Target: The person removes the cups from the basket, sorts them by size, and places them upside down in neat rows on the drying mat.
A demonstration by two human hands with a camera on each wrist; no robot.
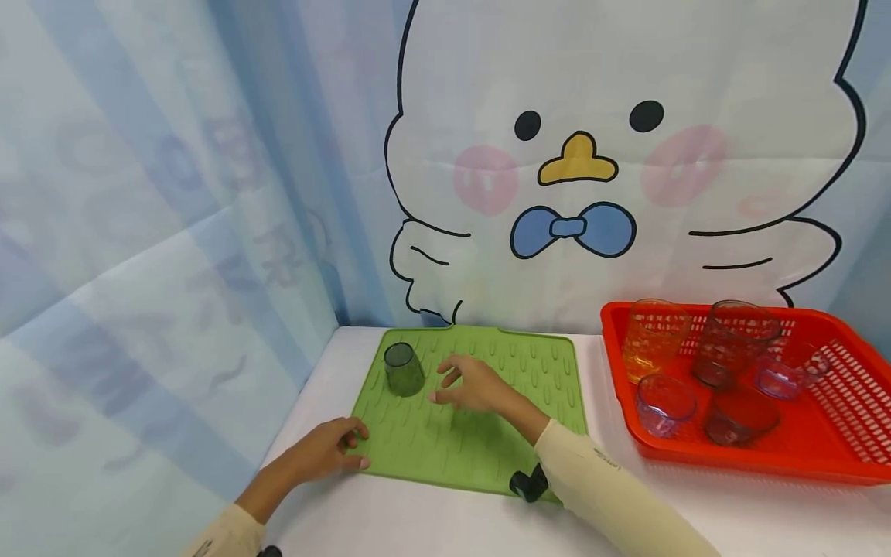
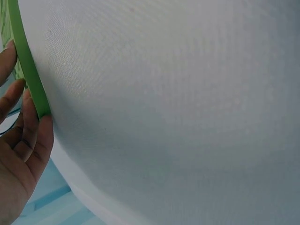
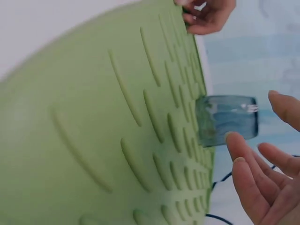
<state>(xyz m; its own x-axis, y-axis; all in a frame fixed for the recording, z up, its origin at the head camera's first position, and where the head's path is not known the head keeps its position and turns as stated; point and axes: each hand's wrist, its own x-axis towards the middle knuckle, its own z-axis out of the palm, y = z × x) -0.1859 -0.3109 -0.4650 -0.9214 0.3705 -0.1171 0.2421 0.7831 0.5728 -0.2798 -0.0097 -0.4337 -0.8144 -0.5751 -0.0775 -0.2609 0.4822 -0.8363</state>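
A dark green-grey glass cup (image 1: 404, 370) (image 3: 228, 120) stands near the far left of a green ribbed drying mat (image 1: 473, 456) (image 2: 30, 70) (image 3: 84, 84), its narrower end up. Just right of the cup, my right hand (image 1: 480, 384) (image 3: 267, 183) hovers over the mat with fingers loosely bent and parted. A gap shows between its fingers and the cup in the head view. My left hand (image 1: 327, 450) (image 2: 23, 159) (image 3: 208, 16) is at the mat's front left edge. Its fingertips touch that edge, fingers relaxed.
To the right, a red plastic basket (image 1: 766, 466) holds several glass cups, among them an amber glass (image 1: 654, 340) and a tall dark glass (image 1: 731, 340). A patterned curtain (image 1: 139, 232) hangs behind and to the left. The table (image 1: 418, 518) is white.
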